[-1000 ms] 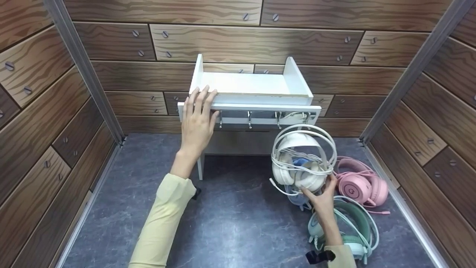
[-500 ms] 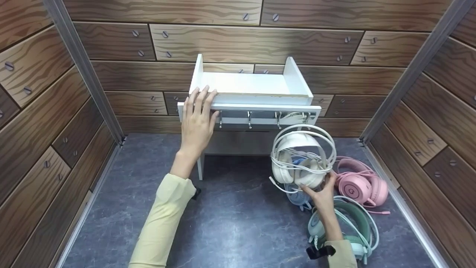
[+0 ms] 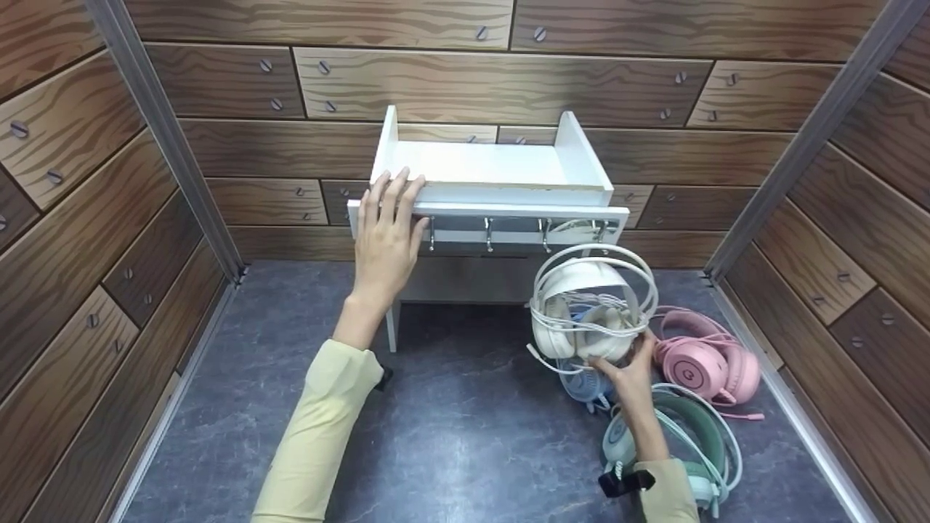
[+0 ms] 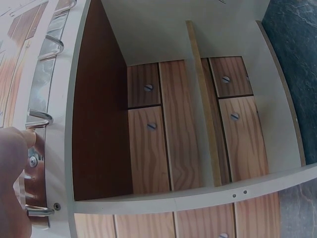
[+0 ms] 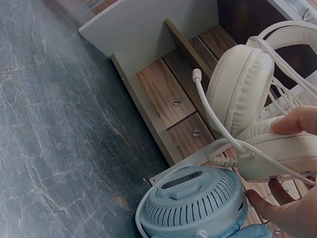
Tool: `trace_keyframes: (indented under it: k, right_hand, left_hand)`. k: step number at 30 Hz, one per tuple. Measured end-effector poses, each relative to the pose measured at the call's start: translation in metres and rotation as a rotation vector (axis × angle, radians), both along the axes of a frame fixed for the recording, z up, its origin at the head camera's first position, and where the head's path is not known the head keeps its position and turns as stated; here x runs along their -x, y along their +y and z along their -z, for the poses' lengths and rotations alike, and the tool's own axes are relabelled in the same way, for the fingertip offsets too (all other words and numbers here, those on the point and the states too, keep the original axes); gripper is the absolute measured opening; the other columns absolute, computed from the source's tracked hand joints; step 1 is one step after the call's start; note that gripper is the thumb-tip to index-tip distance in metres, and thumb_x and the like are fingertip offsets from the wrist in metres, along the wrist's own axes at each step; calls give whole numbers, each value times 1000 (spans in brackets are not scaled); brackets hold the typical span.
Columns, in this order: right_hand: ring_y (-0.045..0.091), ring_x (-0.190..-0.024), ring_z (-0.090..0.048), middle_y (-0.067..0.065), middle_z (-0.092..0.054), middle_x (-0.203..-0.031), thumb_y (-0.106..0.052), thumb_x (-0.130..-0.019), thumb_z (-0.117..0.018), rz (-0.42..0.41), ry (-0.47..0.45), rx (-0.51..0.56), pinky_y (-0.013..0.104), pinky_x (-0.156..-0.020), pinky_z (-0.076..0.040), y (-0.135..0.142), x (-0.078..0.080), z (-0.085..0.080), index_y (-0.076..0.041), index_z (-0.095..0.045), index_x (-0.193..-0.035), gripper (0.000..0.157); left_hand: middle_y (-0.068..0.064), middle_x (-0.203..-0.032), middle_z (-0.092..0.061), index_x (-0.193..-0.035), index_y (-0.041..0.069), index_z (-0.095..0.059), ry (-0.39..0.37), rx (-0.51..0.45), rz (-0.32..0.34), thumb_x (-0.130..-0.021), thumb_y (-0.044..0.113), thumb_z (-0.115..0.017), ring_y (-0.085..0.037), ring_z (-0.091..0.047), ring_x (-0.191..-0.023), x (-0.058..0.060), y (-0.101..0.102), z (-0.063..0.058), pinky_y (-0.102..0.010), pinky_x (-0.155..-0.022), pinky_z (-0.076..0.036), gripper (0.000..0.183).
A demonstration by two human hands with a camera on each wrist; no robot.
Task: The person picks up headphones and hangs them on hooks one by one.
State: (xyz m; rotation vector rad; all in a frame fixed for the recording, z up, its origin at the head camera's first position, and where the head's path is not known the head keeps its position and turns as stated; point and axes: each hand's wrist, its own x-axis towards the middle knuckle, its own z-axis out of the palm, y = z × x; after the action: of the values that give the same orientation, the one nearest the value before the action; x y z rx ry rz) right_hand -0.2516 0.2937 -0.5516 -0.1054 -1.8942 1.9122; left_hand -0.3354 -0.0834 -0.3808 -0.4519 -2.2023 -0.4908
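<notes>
My right hand (image 3: 632,370) grips the lower right ear cup of a white headset (image 3: 581,272), its cable looped round it, in front of the right end of a white shelf rack (image 3: 508,211). The thumb lies on the cushion in the right wrist view, where the boom microphone (image 5: 196,75) sticks out. A blue headset (image 3: 583,386) is behind and below the white one, partly hidden by it; its round ear cup (image 5: 198,198) shows near my fingers. My left hand (image 3: 385,250) rests on the rack's front rail at the left, fingers extended over the top edge.
Metal hooks (image 3: 488,234) line the rack's front rail. On the dark floor (image 3: 450,428) at the right lie a pink headset (image 3: 694,363) and a green headset (image 3: 701,479), the latter partly under my right forearm. Wood-patterned walls (image 3: 465,87) enclose the space.
My right hand has shifted very slightly with the white headset, and a bit more of the blue headset shows below it. My left hand stays on the rack.
</notes>
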Motion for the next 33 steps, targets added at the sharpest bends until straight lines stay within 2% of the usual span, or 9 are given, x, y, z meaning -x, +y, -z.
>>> trace_keyframes:
  k: [5,10,17,25,29,33]
  right_hand:
    - [9,-122,-46,13,-40,-146,22,-73,-69,9,-14,2,14,-98,-39,-1,1,-2,-4,-22,-148,92]
    - [8,-117,-48,15,-40,-146,22,-73,-67,11,-19,5,14,-95,-41,-1,2,-2,-5,-22,-150,93]
    - [10,-122,-47,9,-39,-148,23,-75,-67,-18,-33,27,15,-96,-41,0,4,-2,-7,-21,-150,93]
    - [17,-124,-45,15,-25,-159,19,-80,-66,-61,-63,31,15,-90,-48,1,5,0,-10,-11,-159,100]
    - [21,-123,-46,19,-31,-154,15,-82,-68,-58,-92,0,14,-91,-46,2,4,3,-8,-14,-159,96]
    - [27,-130,-44,20,-35,-152,10,-83,-71,-57,-120,-30,15,-95,-42,2,4,4,-8,-15,-159,95]
  left_hand:
    - [-5,-160,-37,-153,21,-41,13,-3,3,-102,28,-58,-28,-24,-151,0,0,-1,-51,-123,-19,54]
    - [-4,-161,-36,-153,21,-41,7,-9,9,-102,28,-58,-28,-23,-152,0,0,-1,-48,-124,-16,54]
    - [-4,-161,-35,-154,21,-39,-5,12,0,-105,30,-53,-27,-21,-152,0,-1,0,-48,-125,-15,52]
    - [-5,-161,-35,-154,21,-39,3,9,-2,-104,30,-55,-28,-21,-152,0,-1,0,-47,-125,-13,53]
    - [-4,-161,-35,-154,21,-40,-5,8,0,-104,31,-53,-27,-21,-153,0,-1,1,-46,-126,-11,52]
    - [-4,-161,-35,-154,21,-40,-7,3,4,-104,31,-53,-27,-21,-153,0,0,1,-45,-126,-11,52]
